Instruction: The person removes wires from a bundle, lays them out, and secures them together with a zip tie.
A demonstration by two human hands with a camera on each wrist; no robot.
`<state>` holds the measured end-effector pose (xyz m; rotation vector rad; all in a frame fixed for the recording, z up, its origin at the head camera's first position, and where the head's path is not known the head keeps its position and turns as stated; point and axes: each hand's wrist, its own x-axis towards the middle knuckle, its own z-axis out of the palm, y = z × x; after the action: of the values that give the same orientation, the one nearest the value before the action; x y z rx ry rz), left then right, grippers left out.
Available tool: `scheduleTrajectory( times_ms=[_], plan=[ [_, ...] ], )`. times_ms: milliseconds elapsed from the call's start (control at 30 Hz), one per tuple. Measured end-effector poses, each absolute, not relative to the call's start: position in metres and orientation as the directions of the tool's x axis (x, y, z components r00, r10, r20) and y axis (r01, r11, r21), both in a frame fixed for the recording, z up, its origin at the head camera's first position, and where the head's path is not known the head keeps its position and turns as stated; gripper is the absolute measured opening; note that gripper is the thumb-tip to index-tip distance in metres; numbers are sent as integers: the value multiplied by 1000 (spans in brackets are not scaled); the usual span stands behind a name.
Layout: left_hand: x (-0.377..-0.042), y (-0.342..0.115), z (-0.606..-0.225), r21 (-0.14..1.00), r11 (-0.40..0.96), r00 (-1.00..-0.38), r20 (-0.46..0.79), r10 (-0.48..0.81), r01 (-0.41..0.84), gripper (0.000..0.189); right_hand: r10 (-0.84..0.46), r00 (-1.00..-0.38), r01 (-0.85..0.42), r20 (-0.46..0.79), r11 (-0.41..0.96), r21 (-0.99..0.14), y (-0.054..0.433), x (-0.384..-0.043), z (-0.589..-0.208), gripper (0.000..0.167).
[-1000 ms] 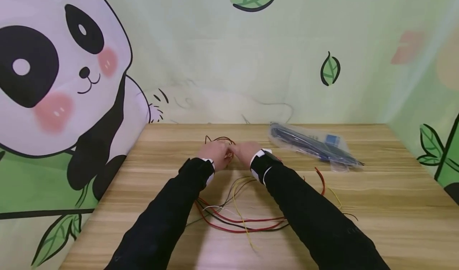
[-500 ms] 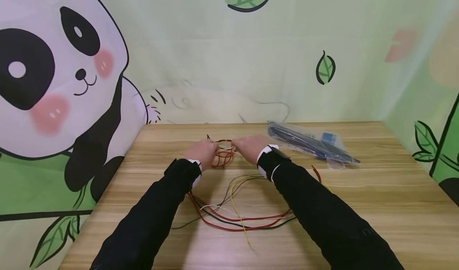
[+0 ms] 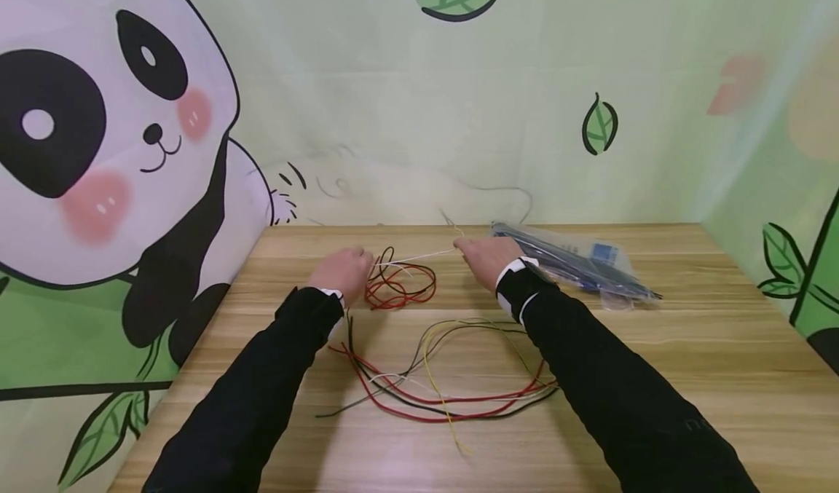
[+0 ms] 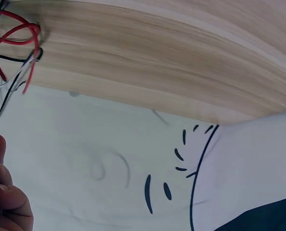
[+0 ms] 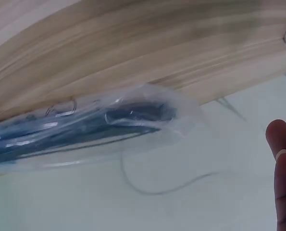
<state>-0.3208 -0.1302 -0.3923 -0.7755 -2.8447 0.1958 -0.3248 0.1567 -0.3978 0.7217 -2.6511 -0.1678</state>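
Above the table (image 3: pixel 655 347), in the head view, my left hand (image 3: pixel 344 273) pinches a thin white wire at the left edge of a loose coil of red and black wires (image 3: pixel 387 308). That white wire (image 3: pixel 426 255) runs stretched to the right, where my right hand (image 3: pixel 488 258) pinches it close to its free end. The left wrist view shows the red and black loops (image 4: pixel 37 36) above the curled fingers (image 4: pixel 8 197). In the right wrist view only the fingers (image 5: pixel 284 178) appear, at the right edge; the grip itself is out of frame.
A clear plastic bag (image 3: pixel 577 260) of long dark strips lies at the back right, just beyond my right hand. Nearer, a spread bundle of red, black, green, yellow and white wires (image 3: pixel 459 400) lies between the forearms. A printed panda backdrop (image 3: pixel 393 114) rises behind the table.
The hands started together over the coil and have moved apart, left hand leftward, right hand rightward. The white wire is now drawn out between them, and the red and black coil shows beneath.
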Motion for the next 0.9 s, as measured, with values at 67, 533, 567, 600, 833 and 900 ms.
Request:
scheduleTrajectory(
  times_ms=[67,533,567,600,833,900],
  plan=[
    [-321,-134,-391,-167,855,-843,157,514,490,8,-504,-795,-459,337,864,209,166,-324,-395,17],
    [-325,-152,-397,-135,854,-801,299,519,502,4,-505,-687,-480,523,855,195,251,-283,-361,17],
    [-325,-153,-396,-136,853,-795,314,519,503,5,-510,-676,-483,532,852,202,257,-278,-359,16],
    [-326,-153,-395,-141,853,-789,329,519,503,6,-512,-668,-487,540,849,203,263,-274,-357,17],
    [-328,-161,-386,-149,867,-761,424,491,476,12,-479,-638,-486,603,858,167,299,-239,-348,31],
    [-327,-164,-383,-153,865,-741,459,490,477,12,-480,-622,-487,618,856,174,309,-231,-348,33]
  ],
)
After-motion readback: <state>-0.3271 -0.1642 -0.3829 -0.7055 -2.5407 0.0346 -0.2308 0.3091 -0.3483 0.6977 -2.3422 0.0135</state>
